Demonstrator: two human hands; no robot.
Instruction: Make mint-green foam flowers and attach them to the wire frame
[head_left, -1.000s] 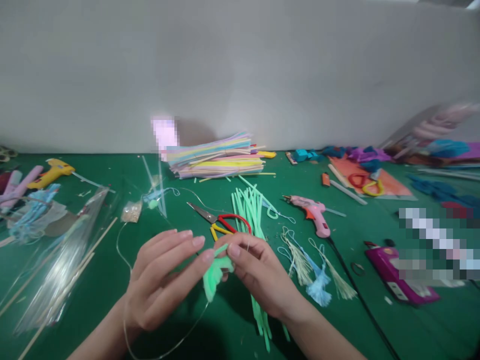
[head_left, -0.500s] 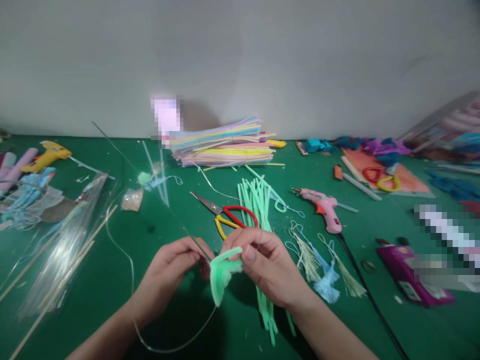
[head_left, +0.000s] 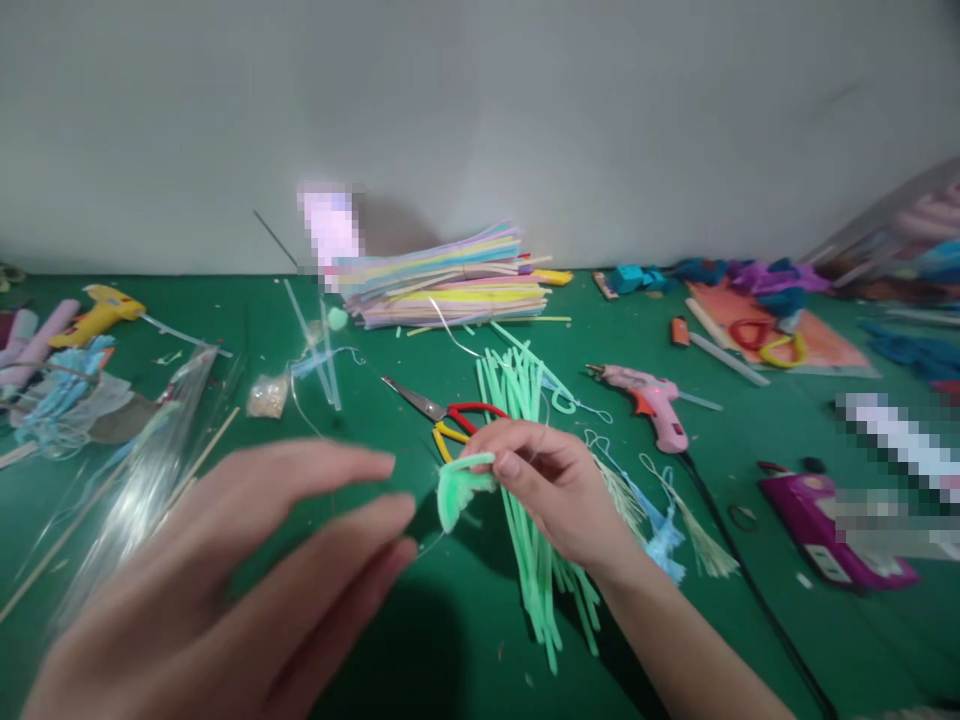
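Green pipe-cleaner piece, pinched in the right fingers, extending leftward and downward from them, apart from the spread, seemingly empty left fingers.

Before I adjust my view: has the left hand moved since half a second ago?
Yes: against the scissors, the left hand has shifted left, and its larger look suggests nearer the camera.

Left hand, big and blurred up close, empty, fingers stretched and parted, pointing across at the right hand, well short of contact! And the right: a neat pinch, thumb forward, forearm slanting in from lower right.
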